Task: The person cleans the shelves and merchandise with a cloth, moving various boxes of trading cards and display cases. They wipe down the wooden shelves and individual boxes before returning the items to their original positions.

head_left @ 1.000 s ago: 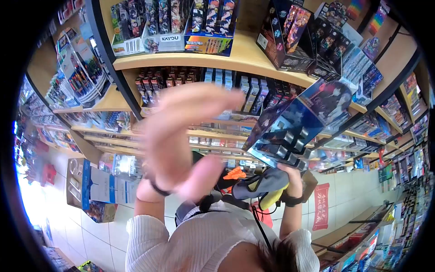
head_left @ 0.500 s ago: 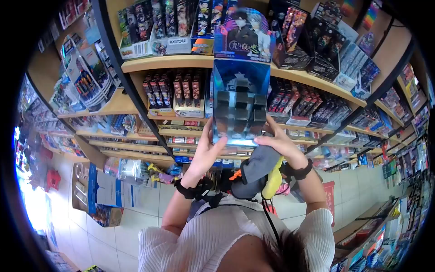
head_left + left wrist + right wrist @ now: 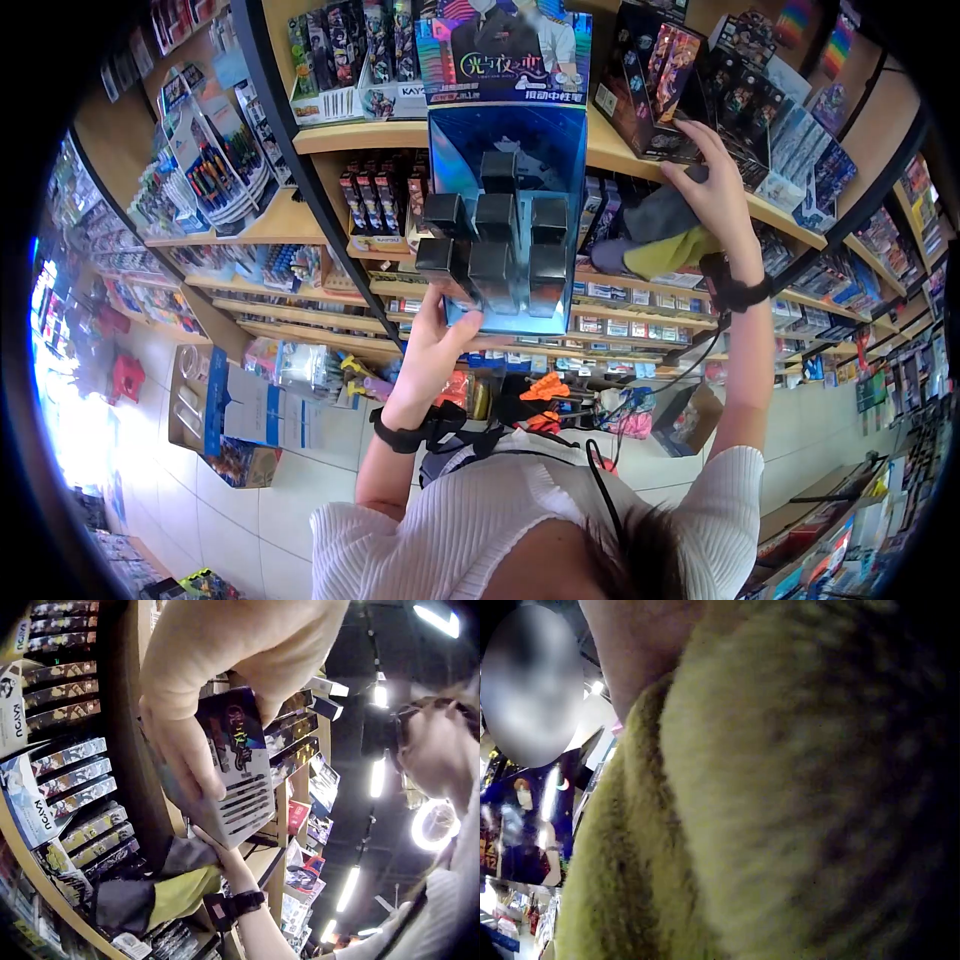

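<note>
A blue display box (image 3: 578, 215) with several black upright cartons (image 3: 493, 270) in it faces me, its printed header card standing above. My left hand (image 3: 435, 350) grips the box by its lower left corner. In the left wrist view, the fingers of the left hand (image 3: 187, 712) wrap a box side printed with pens. My right hand (image 3: 715, 195) holds a grey and yellow cloth (image 3: 665, 245), which hangs below the palm. Its index finger and thumb stretch toward a black display box (image 3: 640, 95) on the shelf. Fuzzy yellow cloth (image 3: 727, 810) fills most of the right wrist view.
Wooden shelves (image 3: 375, 135) carry rows of boxed goods behind the display box. A pen rack (image 3: 205, 165) stands at the left. Down on the tiled floor are an open carton (image 3: 240, 465) at the left and another box (image 3: 690, 420) at the right.
The display box has come closer and moved left a little. The right hand has let go of it and moved up and right to the shelf, taking the cloth along; the left hand keeps its grip.
</note>
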### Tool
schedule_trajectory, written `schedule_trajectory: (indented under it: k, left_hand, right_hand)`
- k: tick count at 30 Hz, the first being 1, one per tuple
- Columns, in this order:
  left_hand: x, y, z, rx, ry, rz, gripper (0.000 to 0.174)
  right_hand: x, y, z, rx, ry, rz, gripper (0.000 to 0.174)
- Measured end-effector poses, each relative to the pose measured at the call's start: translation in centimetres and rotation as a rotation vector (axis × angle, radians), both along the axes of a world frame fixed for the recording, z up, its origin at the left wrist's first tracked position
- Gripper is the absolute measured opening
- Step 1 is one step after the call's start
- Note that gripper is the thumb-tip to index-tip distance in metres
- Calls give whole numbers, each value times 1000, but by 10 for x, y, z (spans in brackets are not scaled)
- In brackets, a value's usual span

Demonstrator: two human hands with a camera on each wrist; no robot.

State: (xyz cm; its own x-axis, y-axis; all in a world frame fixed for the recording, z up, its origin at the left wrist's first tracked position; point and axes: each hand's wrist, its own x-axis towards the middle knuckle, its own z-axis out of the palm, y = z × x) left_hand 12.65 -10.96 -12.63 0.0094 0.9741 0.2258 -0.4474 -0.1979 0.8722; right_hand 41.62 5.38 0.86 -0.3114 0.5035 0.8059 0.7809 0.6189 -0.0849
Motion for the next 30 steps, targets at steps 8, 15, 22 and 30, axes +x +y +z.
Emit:
schedule_trajectory:
  k: [8, 15, 22, 30]
  left_hand:
    - [3, -4, 8, -61, -83, -24, 41]
    - [-6, -13, 19, -83, -77, 14, 42]
    - [-17, -18, 34, -74, -95, -9, 42]
    - [-6, 10, 43, -4, 189, -76, 41]
  right_hand:
    - [-3, 17, 7, -147, -4, -111, 40]
    - [-10, 14, 18, -200, -68, -8, 36]
    - [-21, -44, 22, -64, 0, 75, 35]
    - [26, -133, 28, -212, 177, -86, 29]
